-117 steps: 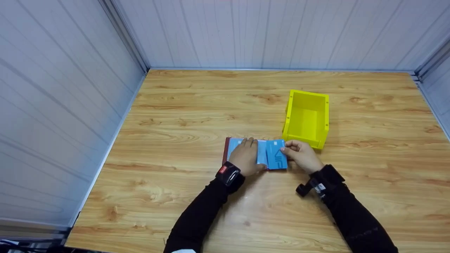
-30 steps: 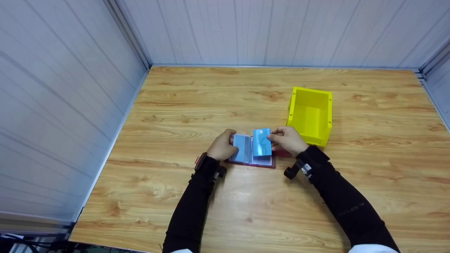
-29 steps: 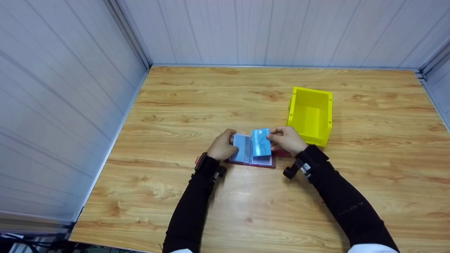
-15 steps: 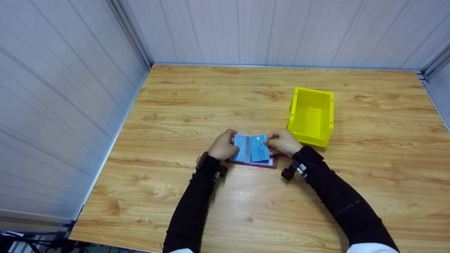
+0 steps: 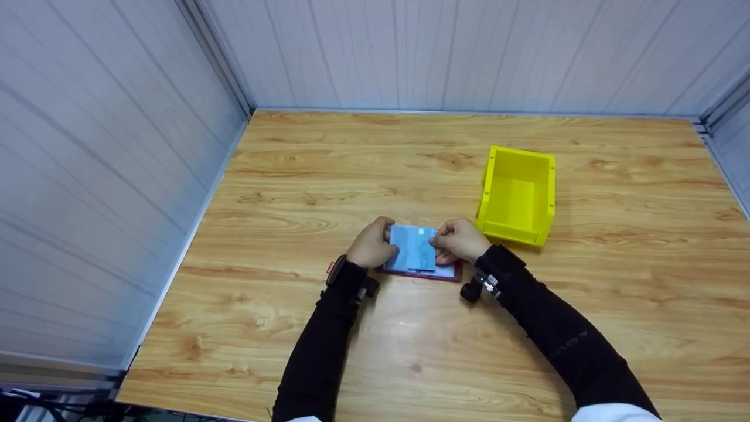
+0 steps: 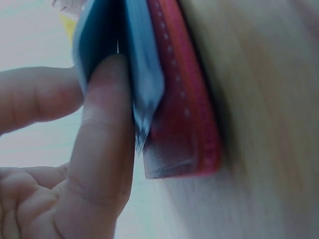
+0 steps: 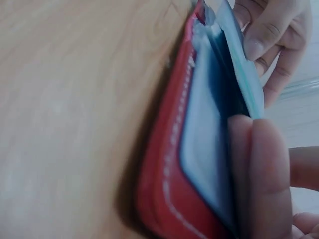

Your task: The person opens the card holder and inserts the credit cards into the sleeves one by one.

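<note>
A red card holder [image 5: 451, 274] with clear plastic sleeves lies spread on the wooden table. My left hand [image 5: 370, 244] grips its left sleeve page, with thumb and fingers at the page's outer edge. In the left wrist view the sleeve layers [image 6: 144, 69] stand parted from the red cover [image 6: 174, 129], and one finger reaches between layers. My right hand [image 5: 463, 239] pinches a blue VIP card [image 5: 423, 257] by its right edge. The card's left part overlaps the left page. In the right wrist view the red stitched cover [image 7: 154, 179] lies below the right fingers.
A yellow open bin [image 5: 512, 233] stands on the table [image 5: 328, 176] just beyond my right hand. White panel walls [image 5: 363, 53] border the table at the back and both sides. Dark cables [image 5: 53, 407] show past its front left corner.
Earlier the right hand held the card up off the right page. Since then it has moved left and lowered the card, which now overlaps the left page. The left hand keeps its grip.
</note>
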Demonstrator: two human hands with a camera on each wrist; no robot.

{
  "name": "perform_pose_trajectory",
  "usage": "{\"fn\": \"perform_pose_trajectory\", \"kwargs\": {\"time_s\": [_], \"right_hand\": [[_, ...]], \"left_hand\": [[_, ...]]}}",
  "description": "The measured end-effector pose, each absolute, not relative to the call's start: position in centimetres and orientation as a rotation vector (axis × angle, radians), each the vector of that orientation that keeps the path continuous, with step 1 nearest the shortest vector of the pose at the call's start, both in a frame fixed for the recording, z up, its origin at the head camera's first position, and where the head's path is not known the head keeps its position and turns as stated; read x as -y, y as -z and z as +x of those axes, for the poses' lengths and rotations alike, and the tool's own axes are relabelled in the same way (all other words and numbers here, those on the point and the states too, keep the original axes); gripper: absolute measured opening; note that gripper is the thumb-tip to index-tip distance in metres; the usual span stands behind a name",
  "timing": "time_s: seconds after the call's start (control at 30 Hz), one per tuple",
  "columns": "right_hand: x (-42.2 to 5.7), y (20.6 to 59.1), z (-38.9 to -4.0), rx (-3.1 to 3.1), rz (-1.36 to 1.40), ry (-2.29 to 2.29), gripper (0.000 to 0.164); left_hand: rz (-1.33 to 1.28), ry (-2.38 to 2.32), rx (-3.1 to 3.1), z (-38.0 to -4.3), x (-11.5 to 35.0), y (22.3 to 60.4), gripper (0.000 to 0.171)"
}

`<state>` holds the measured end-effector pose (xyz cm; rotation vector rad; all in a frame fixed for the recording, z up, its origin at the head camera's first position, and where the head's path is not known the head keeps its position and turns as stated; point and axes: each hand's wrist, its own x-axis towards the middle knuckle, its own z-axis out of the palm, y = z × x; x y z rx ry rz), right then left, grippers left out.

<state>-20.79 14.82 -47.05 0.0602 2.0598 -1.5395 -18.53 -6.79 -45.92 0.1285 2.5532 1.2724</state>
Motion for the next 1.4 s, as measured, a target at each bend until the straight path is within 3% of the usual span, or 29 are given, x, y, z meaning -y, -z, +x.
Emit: {"fn": "perform_pose_trajectory", "kwargs": {"time_s": [0.4, 1.1, 1.4], "right_hand": [[-13.3, 47.0, -20.7, -2.051, 0.082, 1.506, 0.01], [-12.1, 46.4, -20.3, -2.218, -0.132, 1.432, 0.007], [-13.5, 46.0, -20.2, -2.325, -0.241, 1.307, 0.023]], "left_hand": [[0.118, -1.266, -2.543, -18.5, 6.6, 45.8, 0.062], [0.174, -1.221, -2.584, -18.5, 6.3, 45.7, 0.06], [0.166, -1.185, -2.574, -18.4, 6.3, 45.5, 0.069]]}}
